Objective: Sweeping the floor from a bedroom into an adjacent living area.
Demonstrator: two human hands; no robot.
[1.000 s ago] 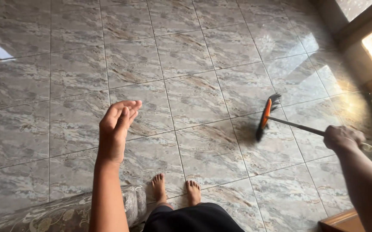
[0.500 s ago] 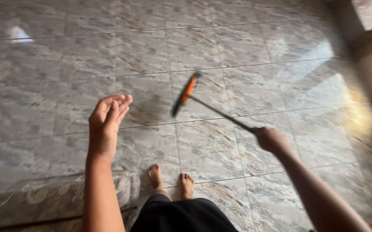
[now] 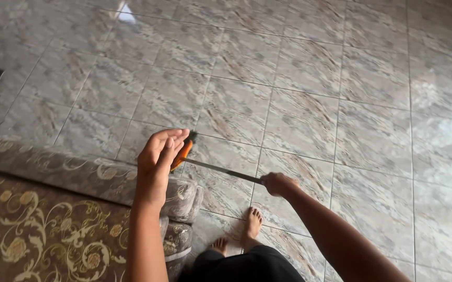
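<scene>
1. Right hand (image 3: 277, 184): grip clenched round the thin handle of the broom (image 3: 213, 167).
2. Broom head, orange with dark bristles, sits low over the tiled floor (image 3: 341, 104), partly hidden behind the left hand.
3. Left hand (image 3: 159, 159): raised, fingers released, holding nothing.
4. Rolled patterned carpet (image 3: 53, 209) lies beside the bare feet (image 3: 247, 230).

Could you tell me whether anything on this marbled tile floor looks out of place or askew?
The brown patterned carpet with gold scrollwork is not lying flat: its edge is rolled back into a thick roll across the grey marbled tile floor. The right hand holds an orange-headed broom beside it; the left hand is open, holding nothing. No spill or damage shows.
</scene>
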